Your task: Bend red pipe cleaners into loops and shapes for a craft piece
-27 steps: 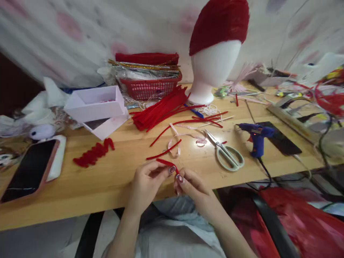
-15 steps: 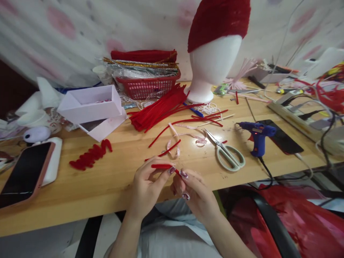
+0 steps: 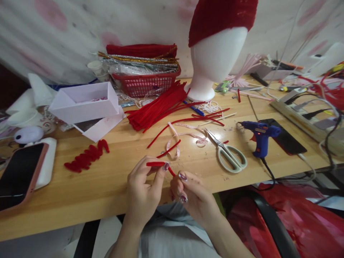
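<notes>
Between my hands runs a red pipe cleaner [image 3: 155,164], bent where it leaves my left fingers. My left hand [image 3: 145,186] pinches it between thumb and fingers, and a short doubled-looking length lies across them. The lower end is gripped by the fingertips of my right hand [image 3: 195,191]. Both hands hover over the table's front edge. Just beyond them, a loose red pipe cleaner [image 3: 169,149] lies on the wood beside a pink measuring tape [image 3: 176,134]. To the left is a row of folded red pipe cleaner pieces [image 3: 87,156].
Scissors [image 3: 228,152] and a blue glue gun [image 3: 260,138] lie to the right, near a dark phone [image 3: 288,138]. Behind are a red pipe cleaner bundle [image 3: 158,105], a red basket [image 3: 147,84], a white box [image 3: 86,104] and a foam head [image 3: 215,61]. Another phone [image 3: 23,175] sits left.
My hands have drawn a little apart, the left one shifting left, so more of the red pipe cleaner shows between them. The whole view has shifted slightly.
</notes>
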`<state>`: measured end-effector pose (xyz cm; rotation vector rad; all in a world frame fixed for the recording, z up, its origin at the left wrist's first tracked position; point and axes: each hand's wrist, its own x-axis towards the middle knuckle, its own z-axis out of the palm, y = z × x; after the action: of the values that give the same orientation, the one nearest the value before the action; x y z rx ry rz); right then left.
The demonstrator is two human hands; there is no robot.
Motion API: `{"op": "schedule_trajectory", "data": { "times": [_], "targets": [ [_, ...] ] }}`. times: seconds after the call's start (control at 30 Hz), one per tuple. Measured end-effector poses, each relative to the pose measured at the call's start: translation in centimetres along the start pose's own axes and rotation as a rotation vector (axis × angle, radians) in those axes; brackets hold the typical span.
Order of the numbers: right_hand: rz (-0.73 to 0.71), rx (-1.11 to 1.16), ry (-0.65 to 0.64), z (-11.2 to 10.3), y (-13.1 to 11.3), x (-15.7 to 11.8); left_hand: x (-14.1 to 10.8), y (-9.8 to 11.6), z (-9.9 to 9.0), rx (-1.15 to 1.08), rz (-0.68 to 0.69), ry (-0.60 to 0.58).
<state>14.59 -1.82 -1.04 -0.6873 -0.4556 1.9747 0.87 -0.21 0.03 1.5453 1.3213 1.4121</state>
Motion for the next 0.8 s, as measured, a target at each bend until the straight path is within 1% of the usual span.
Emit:
{"op": "schedule_trajectory", "data": {
  "times": [0.13, 0.2, 0.3, 0.47, 0.6, 0.63, 0.67, 0.7, 0.8],
  "targets": [
    [0.069, 0.041, -0.009, 0.0, 0.2, 0.6, 0.2, 0.2, 0.0, -0.049, -0.090, 0.040],
    [0.072, 0.043, -0.019, 0.0, 0.3, 0.8, 0.1, 0.1, 0.1, -0.039, -0.087, 0.033],
    [0.020, 0.004, 0.011, 0.2, 0.3, 0.9, 0.1, 0.0, 0.3, 0.043, -0.036, 0.020],
    [-0.025, -0.076, 0.086, 0.6, 0.0, 0.6, 0.0, 0.3, 0.9, 0.158, 0.045, 0.052],
    [-0.013, -0.061, 0.092, 0.7, 0.0, 0.4, 0.1, 0.8, 1.4, 0.258, 0.194, 0.106],
    [-0.010, -0.068, 0.092, 0.6, -0.1, 0.4, 0.2, 0.9, 1.5, 0.280, 0.213, 0.108],
    [-0.008, -0.096, 0.090, 0.4, -0.2, 0.4, 0.3, 0.9, 1.4, 0.288, 0.206, 0.097],
    [-0.008, -0.155, 0.078, 0.2, -0.5, 0.3, 0.4, 1.0, 1.3, 0.275, 0.171, 0.070],
    [-0.019, -0.505, -0.012, -0.5, -1.8, 0.0, 0.8, 1.0, 1.0, 0.172, -0.016, -0.063]
  ]
}}
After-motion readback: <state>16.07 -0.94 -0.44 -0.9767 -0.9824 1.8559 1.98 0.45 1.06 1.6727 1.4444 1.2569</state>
